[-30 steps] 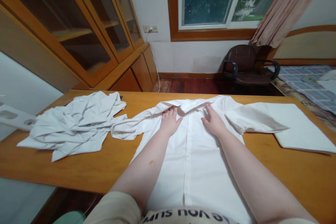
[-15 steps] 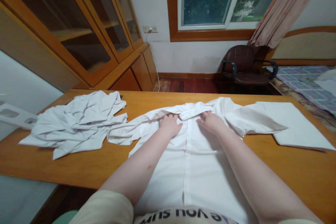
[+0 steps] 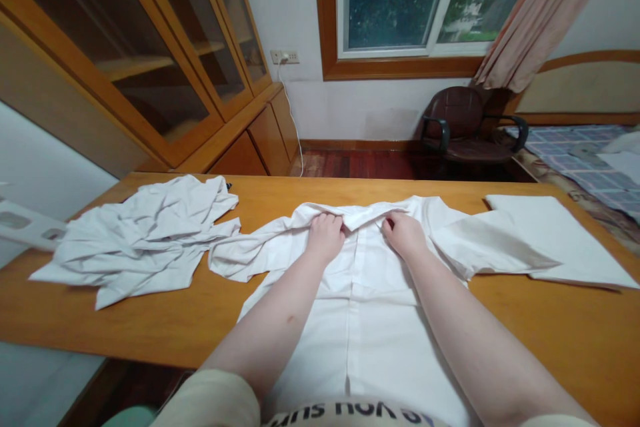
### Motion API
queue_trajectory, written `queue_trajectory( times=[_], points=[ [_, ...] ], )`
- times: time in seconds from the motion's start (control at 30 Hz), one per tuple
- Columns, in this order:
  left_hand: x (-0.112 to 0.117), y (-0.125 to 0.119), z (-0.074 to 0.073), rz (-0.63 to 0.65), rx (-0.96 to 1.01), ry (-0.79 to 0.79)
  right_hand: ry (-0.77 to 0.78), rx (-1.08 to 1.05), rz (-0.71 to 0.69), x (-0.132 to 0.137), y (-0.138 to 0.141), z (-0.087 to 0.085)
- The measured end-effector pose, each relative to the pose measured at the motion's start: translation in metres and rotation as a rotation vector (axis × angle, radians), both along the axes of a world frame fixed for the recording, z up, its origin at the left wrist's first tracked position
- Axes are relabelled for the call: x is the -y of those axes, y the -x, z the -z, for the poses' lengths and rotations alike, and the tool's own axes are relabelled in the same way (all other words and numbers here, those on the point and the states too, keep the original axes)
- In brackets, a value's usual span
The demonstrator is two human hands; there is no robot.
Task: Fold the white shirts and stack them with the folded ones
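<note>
Lengthwise, shoulders toward the brown wooden counter's (image 3: 150, 320) far edge, hem hidden, a white cloth shirt (image 3: 385, 330) is pinched by left fingers (image 3: 328, 221) and right fingers (image 3: 399, 220).

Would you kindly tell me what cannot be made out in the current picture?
All in the head view:
- Left hand and right hand: fingertips curled out of sight at the white shirt.
- Shirt's lower end: hidden by the wearer's printed top.
- Dark item: mostly behind the crumpled cloth.
- White slotted object: cut off by the left edge.
- Pale green object: cut off by the bottom edge.
</note>
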State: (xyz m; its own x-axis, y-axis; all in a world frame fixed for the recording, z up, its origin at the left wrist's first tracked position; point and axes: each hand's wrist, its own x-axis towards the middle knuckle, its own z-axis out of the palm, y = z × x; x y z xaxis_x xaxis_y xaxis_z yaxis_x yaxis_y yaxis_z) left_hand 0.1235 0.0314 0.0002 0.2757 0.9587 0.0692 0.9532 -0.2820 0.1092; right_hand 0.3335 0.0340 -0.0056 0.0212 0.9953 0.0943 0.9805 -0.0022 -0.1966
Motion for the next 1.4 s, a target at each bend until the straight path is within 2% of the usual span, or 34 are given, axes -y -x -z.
queue_trajectory(
  times=[0.17,0.33,0.47,0.57,0.63,0.77,0.93,1.1,1.2,1.27,1.4],
  points=[
    [-0.008,-0.002,0.011,-0.047,-0.038,0.089,-0.107,-0.042,-0.119,-0.01,-0.006,0.015],
    [-0.014,-0.001,0.022,-0.068,-0.029,0.137,-0.016,-0.023,-0.098,-0.014,-0.007,0.028],
    [-0.013,0.002,0.023,-0.059,0.007,0.087,0.026,0.004,-0.156,-0.012,-0.007,0.027],
    [-0.01,0.003,0.016,-0.055,0.05,0.004,0.055,0.011,-0.273,-0.009,-0.007,0.024],
    [-0.006,0.003,0.01,-0.051,0.077,-0.033,0.083,0.024,-0.297,-0.009,-0.007,0.023],
    [0.002,0.001,0.002,0.007,0.079,0.033,0.131,0.074,-0.233,-0.019,-0.004,0.023],
    [0.001,-0.004,0.015,0.02,-0.011,0.126,0.164,0.093,-0.235,-0.034,-0.004,0.018],
    [-0.014,-0.001,0.026,0.011,-0.019,0.178,0.015,0.14,-0.207,-0.016,0.002,0.003],
    [-0.023,0.001,0.028,-0.003,-0.023,0.163,0.13,0.113,-0.253,0.004,0.008,-0.003],
    [-0.028,0.001,0.029,-0.021,-0.025,0.157,0.205,0.098,-0.228,0.013,0.01,-0.003],
    [-0.036,0.002,0.033,-0.062,-0.032,0.144,0.197,0.087,-0.215,0.014,0.003,0.006]
  ],
)
